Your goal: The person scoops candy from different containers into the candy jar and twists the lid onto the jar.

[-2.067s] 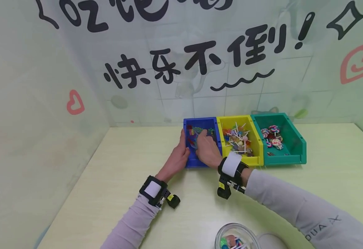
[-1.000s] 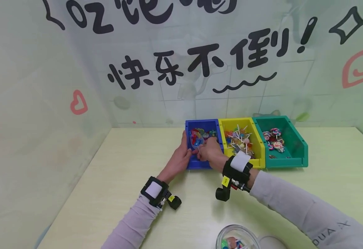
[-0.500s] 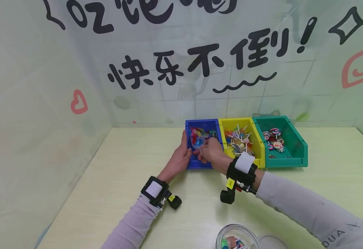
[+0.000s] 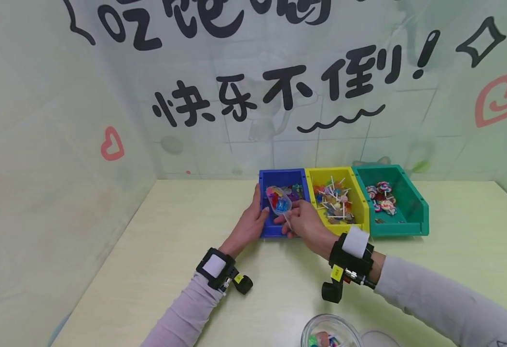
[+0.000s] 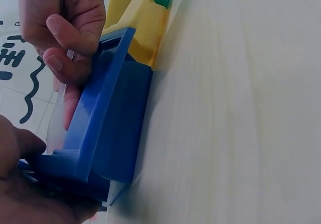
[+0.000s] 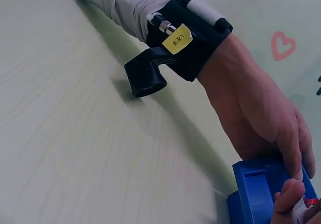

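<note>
- Clear plastic scoop, loaded with bright wrapped sweets, is lifted over the blue bin, its handle pinched in the curled fingers of the right hand.
- The left hand grips the blue bin's near-left corner, thumb on the rim, steadying it on the tabletop.
- As a judgement: the scooping looks done, the load is raised, and carrying it off and emptying it remain. The glass jar at the near edge already holds a few sweets.
- The yellow bin with lollipops and the green bin with swirl candies sit touching in a row to the right.
- The jar is cut off by the frame's bottom edge; the scoop is nearly invisible in the left wrist view, and the right wrist view shows only a fingertip near it.
</note>
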Available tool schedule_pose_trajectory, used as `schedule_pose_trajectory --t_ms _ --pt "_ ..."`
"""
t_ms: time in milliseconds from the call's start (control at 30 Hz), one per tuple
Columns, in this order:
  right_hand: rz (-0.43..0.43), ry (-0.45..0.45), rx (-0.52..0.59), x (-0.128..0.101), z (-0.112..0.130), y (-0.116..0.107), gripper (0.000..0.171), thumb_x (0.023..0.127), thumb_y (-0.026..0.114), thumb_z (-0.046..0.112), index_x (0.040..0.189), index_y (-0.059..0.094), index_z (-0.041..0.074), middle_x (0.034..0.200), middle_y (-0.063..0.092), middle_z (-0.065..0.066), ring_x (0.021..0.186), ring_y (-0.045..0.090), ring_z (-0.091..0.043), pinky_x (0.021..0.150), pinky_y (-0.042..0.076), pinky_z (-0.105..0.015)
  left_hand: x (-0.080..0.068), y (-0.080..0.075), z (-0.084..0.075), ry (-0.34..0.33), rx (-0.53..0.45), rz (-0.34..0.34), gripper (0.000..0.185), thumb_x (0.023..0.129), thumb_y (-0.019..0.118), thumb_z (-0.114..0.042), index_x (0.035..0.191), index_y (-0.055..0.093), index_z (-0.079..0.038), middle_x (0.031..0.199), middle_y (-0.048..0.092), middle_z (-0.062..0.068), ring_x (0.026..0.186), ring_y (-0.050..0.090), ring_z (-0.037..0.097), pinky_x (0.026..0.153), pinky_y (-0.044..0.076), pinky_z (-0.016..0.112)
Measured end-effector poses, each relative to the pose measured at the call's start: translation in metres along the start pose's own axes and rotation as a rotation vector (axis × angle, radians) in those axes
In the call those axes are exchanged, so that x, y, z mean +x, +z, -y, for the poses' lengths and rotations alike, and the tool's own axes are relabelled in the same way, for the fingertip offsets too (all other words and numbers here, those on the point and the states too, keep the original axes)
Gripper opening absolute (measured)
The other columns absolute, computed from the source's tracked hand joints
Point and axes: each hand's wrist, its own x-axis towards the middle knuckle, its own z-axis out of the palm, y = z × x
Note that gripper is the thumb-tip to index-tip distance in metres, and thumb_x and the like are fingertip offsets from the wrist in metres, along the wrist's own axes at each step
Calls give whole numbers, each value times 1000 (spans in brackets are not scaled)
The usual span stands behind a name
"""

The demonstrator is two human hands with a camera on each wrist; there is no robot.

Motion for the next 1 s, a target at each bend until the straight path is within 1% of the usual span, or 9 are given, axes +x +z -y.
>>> schedule_pose_trajectory --t_ms 200,333,500,600,700,767,867,1000 --pt "-4 -8 31 -4 -2 -2 35 94 41 8 128 32 7 100 64 -14 64 57 -19 56 49 -24 1 1 1 -32 -36 4 63 97 35 -25 143 -7 -25 150 11 2 135 16 19 109 16 39" --pt "2 -15 35 -8 -1 -4 37 95 41 11 130 30 8 100 64 -14 65 57 -19 56 49 -24 1 -2 -2 -53 -45 5 63 96 36 -30 143 -5 -24 150 10 1 136 14 18 109 16 40" --pt "16 -40 9 -14 1 -12 38 96 40 14 132 29 9 100 64 -12 68 57 -21 61 51 -29 1 -9 -8 -64 -88 -13 65 95 37 -35 144 -4 -21 150 11 0 135 18 18 107 20 39" --pt "31 -55 4 -18 1 -19 39 96 39 14 133 29 9 102 64 -13 68 57 -21 63 51 -30 -1 -13 -12 -63 -94 -20 66 95 37 -39 144 -4 -22 150 10 -1 134 20 18 106 23 37" --pt "50 -74 -4 -22 2 -26 40 96 40 14 134 28 8 103 63 -14 69 57 -20 61 50 -28 -3 -17 -16 -51 -82 -25 68 93 36 -44 144 -4 -24 150 8 -2 135 17 17 106 24 37" --pt "64 -87 -11 -25 3 -30 42 96 40 14 135 26 8 105 63 -14 70 57 -21 59 50 -26 -4 -19 -19 -38 -71 -35 68 93 36 -44 144 -4 -23 150 7 -2 136 15 16 106 24 37" --pt "82 -109 -25 -29 5 -37 43 96 39 15 136 24 8 106 62 -15 71 57 -23 60 50 -28 -7 -22 -24 -19 -35 -64 66 94 36 -41 144 -1 -21 150 8 -3 136 12 14 108 19 37" --pt "101 -141 -40 -33 8 -46 41 96 39 16 135 27 9 107 62 -16 70 57 -25 61 51 -30 -11 -27 -32 8 15 -102 64 95 36 -39 144 2 -18 150 10 -2 136 8 12 110 13 37"
